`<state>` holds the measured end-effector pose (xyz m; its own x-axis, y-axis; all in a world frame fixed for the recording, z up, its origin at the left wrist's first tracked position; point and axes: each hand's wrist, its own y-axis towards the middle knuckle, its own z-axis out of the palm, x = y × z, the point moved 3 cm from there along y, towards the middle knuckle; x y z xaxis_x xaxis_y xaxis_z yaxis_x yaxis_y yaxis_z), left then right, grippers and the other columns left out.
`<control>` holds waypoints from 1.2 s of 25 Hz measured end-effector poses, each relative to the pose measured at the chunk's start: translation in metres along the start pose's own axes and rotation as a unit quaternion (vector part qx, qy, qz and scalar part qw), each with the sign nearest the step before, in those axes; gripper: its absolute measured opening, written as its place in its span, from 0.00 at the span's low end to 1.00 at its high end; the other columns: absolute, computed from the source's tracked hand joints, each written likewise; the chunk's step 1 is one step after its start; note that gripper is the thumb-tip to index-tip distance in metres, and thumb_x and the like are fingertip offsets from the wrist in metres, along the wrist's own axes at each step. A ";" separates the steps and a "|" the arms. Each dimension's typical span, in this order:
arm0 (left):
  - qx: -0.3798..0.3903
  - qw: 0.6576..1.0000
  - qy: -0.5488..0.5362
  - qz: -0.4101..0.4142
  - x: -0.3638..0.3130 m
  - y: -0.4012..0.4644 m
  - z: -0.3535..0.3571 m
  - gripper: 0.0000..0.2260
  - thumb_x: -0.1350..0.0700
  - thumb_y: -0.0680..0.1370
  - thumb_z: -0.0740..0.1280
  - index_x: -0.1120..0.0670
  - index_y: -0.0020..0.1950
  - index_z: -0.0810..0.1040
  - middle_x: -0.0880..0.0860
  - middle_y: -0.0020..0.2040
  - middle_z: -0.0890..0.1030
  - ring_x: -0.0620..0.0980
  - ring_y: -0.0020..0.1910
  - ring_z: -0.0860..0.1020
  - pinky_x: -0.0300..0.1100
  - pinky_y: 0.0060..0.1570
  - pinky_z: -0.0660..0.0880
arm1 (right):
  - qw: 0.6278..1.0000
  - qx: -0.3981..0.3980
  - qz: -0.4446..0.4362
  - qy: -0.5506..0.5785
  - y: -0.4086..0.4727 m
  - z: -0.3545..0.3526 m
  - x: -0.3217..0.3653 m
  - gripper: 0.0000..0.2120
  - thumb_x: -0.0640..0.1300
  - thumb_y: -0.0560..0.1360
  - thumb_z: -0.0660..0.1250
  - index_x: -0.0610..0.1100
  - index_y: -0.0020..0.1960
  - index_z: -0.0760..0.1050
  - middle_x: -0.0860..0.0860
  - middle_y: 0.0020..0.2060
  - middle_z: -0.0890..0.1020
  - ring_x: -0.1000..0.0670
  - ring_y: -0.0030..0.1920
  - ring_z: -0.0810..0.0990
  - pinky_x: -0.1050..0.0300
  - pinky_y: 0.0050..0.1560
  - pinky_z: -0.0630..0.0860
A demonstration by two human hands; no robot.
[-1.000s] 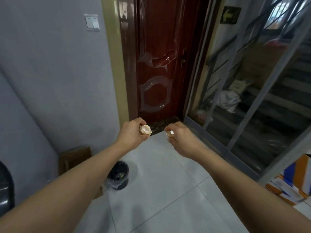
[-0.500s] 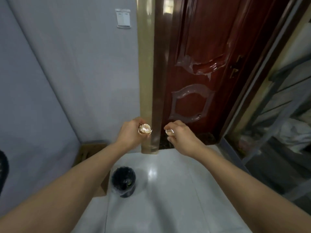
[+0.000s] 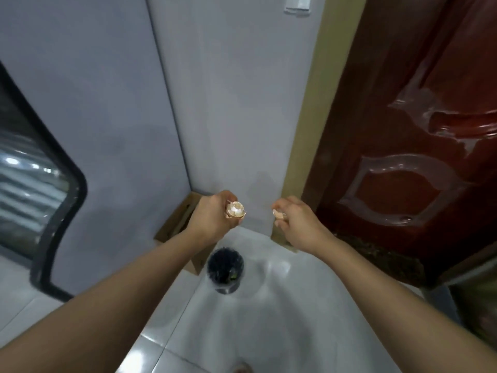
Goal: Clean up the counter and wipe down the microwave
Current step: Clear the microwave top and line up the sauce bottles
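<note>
Our left hand (image 3: pixel 212 218) has its grip curled around a broken eggshell (image 3: pixel 236 210), open side up, while our right hand (image 3: pixel 298 224) pinches a smaller shell piece (image 3: pixel 278 214) at its fingertips. Below and between the two grips a black bin (image 3: pixel 225 269) stands on the white tiled floor (image 3: pixel 282 319), with a cardboard box (image 3: pixel 174 224) just beside it, under our left grip.

Both bare forearms stretched forward toward 12 o'clock, converging. Left hand (image 3: pixel 215 215) curled round a pale broken eggshell half (image 3: pixel 235 210); right hand (image 3: pixel 297 223) pinching a smaller shell fragment (image 3: pixel 277 213).
</note>
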<state>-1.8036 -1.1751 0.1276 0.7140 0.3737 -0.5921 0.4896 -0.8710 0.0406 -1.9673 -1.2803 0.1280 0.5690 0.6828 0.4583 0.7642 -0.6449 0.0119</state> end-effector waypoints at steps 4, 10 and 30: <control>-0.033 0.998 -0.003 -0.050 0.026 0.039 0.004 0.14 0.54 0.68 0.74 0.52 0.52 0.79 0.52 0.48 0.83 0.51 0.48 0.80 0.43 0.47 0.75 | 0.998 0.038 -0.052 0.001 0.058 0.016 -0.003 0.12 0.37 0.76 0.63 0.42 0.59 0.72 0.44 0.56 0.73 0.44 0.56 0.73 0.58 0.55 0.68; -0.082 0.992 0.005 -0.097 0.060 0.089 0.009 0.13 0.55 0.67 0.75 0.50 0.50 0.80 0.50 0.45 0.84 0.49 0.44 0.80 0.33 0.38 0.66 | 0.993 0.068 -0.097 0.011 0.135 0.036 -0.010 0.13 0.37 0.76 0.62 0.43 0.60 0.72 0.44 0.57 0.72 0.44 0.56 0.72 0.54 0.56 0.70; -0.167 0.900 -0.039 -0.401 0.109 0.149 0.153 0.18 0.54 0.70 0.74 0.53 0.57 0.77 0.53 0.53 0.82 0.53 0.50 0.80 0.47 0.49 0.77 | 0.906 0.296 -0.300 0.037 0.285 0.166 -0.098 0.14 0.37 0.75 0.63 0.42 0.61 0.73 0.45 0.61 0.71 0.45 0.60 0.71 0.55 0.62 0.69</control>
<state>-1.7293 -1.3130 -0.0540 0.0334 0.8040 -0.5937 0.9643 -0.1822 -0.1924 -1.7551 -1.4738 -0.0615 -0.0073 0.8108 0.5853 0.9709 0.1459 -0.1899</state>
